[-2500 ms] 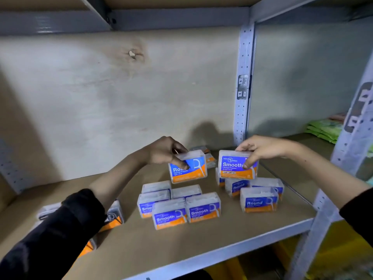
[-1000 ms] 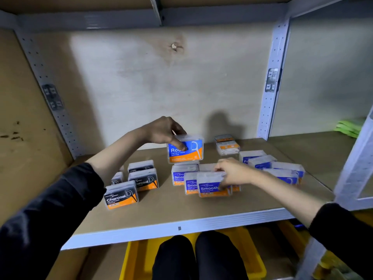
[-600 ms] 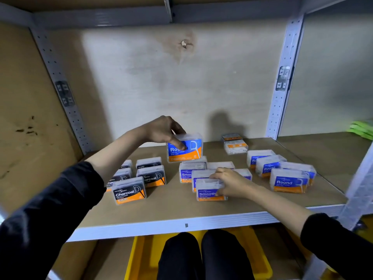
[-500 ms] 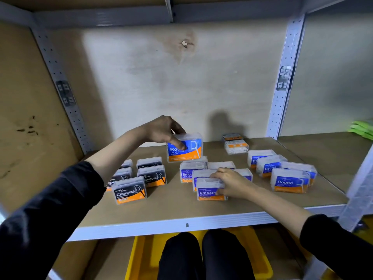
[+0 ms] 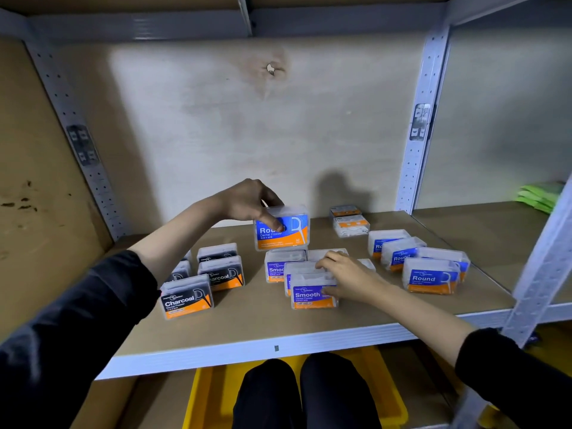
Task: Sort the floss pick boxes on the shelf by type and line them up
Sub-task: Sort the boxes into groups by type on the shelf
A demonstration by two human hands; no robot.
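Under shelf [image 5: 247,351], yellow bin [image 5: 208,397]

Brown shelf [image 5: 247,323] under Charcoal boxes [image 5: 186,300], Smooth boxes [image 5: 312,294], Round boxes [image 5: 428,278].

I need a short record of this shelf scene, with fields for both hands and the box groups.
left hand: holds one Round box upright, behind the middle group
right hand: grips the front Smooth box
left group: Charcoal boxes
middle group: Smooth boxes
right group: Round boxes
shelf: wooden board, metal frame
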